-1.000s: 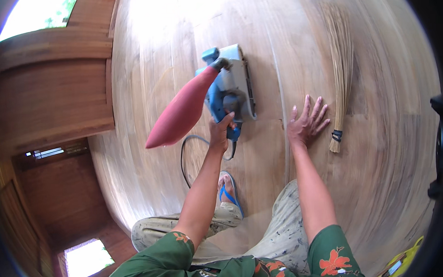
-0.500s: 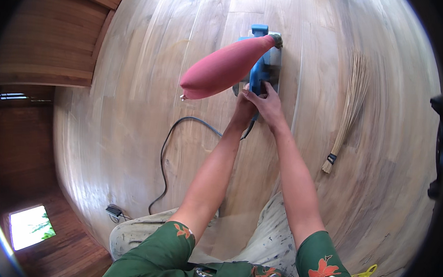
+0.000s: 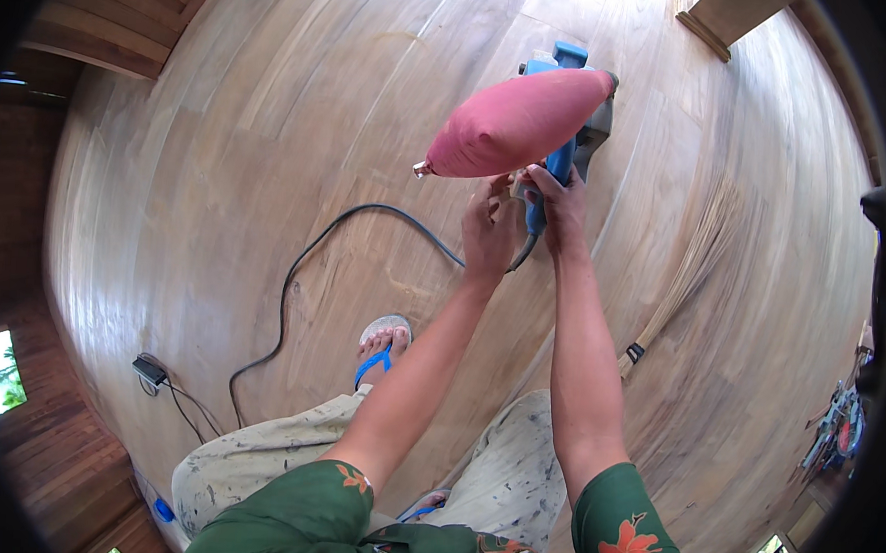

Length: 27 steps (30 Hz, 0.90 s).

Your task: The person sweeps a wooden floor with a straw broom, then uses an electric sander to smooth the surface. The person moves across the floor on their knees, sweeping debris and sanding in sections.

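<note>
A blue power sander [image 3: 563, 163], apparently a belt sander, stands on the wooden floor ahead of me. Its full pink cloth dust bag [image 3: 516, 125] juts out to the left and covers part of the machine. My right hand [image 3: 565, 205] is wrapped round the rear handle. Just left of that handle, my left hand [image 3: 490, 229] has its fingers loosely bent and apart at the bag's lower edge; the bag partly hides their tips. From the handle's end a dark power cord [image 3: 361, 208] loops left across the boards.
A stick broom [image 3: 689, 264] lies to the right. A black adapter with thin wires [image 3: 150, 369] sits at the left. My sandalled foot [image 3: 384, 349] rests near the cord. A wooden post [image 3: 727, 21] rises at the far right, and tools [image 3: 838, 427] lie at the right edge.
My view has swung, so the sander appears farther right. My left hand has come away from the rear handle and lies left of it; the right hand still holds on. My foot now shows.
</note>
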{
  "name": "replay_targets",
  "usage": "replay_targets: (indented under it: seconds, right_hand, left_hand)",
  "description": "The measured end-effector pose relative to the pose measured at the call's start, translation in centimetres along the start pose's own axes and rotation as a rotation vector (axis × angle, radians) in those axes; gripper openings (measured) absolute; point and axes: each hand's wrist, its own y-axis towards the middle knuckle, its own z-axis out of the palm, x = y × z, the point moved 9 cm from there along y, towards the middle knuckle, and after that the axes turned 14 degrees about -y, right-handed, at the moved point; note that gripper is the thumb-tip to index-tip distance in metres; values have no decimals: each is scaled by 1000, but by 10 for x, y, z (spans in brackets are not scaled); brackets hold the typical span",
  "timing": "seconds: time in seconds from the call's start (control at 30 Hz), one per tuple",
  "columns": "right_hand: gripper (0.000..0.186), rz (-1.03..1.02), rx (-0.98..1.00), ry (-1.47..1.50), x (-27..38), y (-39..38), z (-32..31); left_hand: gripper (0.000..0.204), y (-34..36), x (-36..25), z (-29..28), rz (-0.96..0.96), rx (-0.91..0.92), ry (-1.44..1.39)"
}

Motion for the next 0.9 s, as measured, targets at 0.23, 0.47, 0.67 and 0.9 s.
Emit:
replay_targets:
  seconds: [0.23,0.47,0.67,0.9]
  right_hand:
    - [19,-100,-104,-80,-11,-1,7]
    - [20,-131,-161,-189,-22,-10,2]
    - [25,-114,-238,-227,-11,-28,1]
    - [23,-136,-322,-268,14,14,-17]
  left_hand:
    - [41,25,-22,31,56,222,57]
    - [34,14,-31,27,371,228,261]
    - [38,56,8,-12,213,351,275]
    - [69,201,34,-190,-91,-506,939]
